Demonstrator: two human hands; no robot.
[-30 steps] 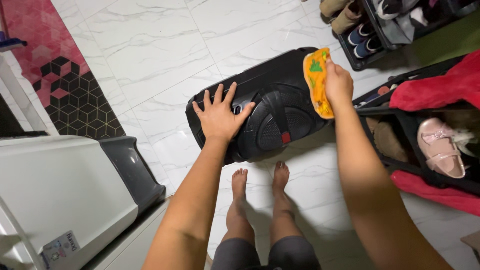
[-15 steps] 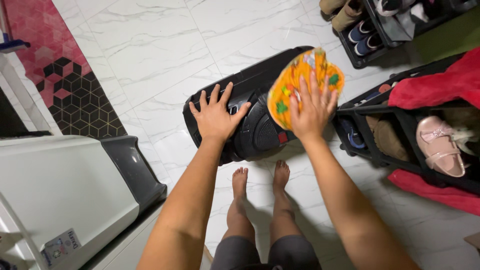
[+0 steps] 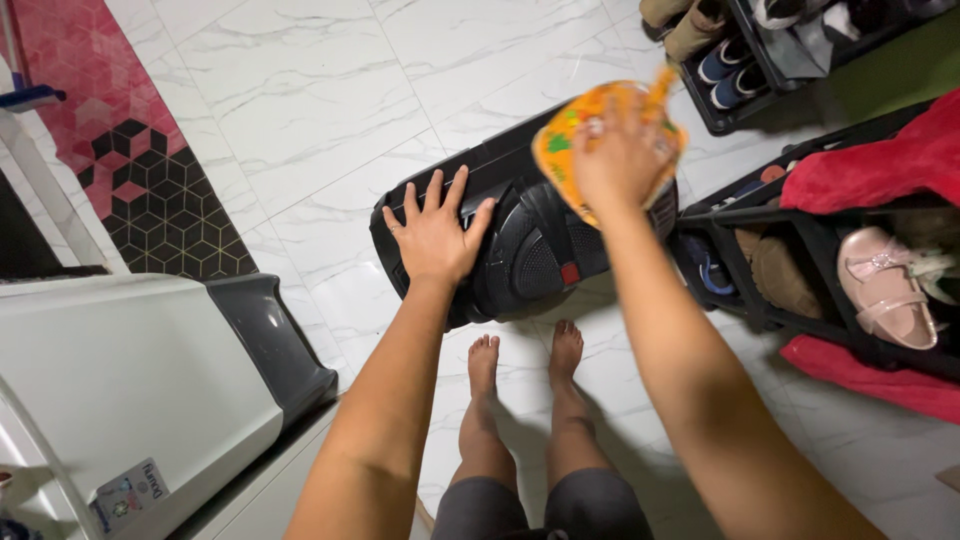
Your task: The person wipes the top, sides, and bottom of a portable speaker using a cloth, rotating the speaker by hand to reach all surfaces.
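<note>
Left hand (image 3: 435,232) lies flat and open, bracing a black speaker (image 3: 525,240) on the tiled floor (image 3: 300,90), while the right hand (image 3: 622,155) presses an orange cloth (image 3: 560,150) on it (fingers spread, not clenched); a hard push could tip the speaker towards the shoe rack (image 3: 790,300).

Counting it up: two hands, left hand (image 3: 437,232) flat on one black speaker (image 3: 530,250), right hand (image 3: 622,160) pressing one orange cloth (image 3: 560,150). Two bare feet (image 3: 525,362) on the white tile. One pink sandal (image 3: 885,285) on the rack, one brown shoe (image 3: 780,275) next to it, one pair of blue sneakers (image 3: 728,75) up top. One red cloth (image 3: 880,160), one white appliance (image 3: 130,380), one patterned mat (image 3: 120,130). Rest too blurry to tally.
</note>
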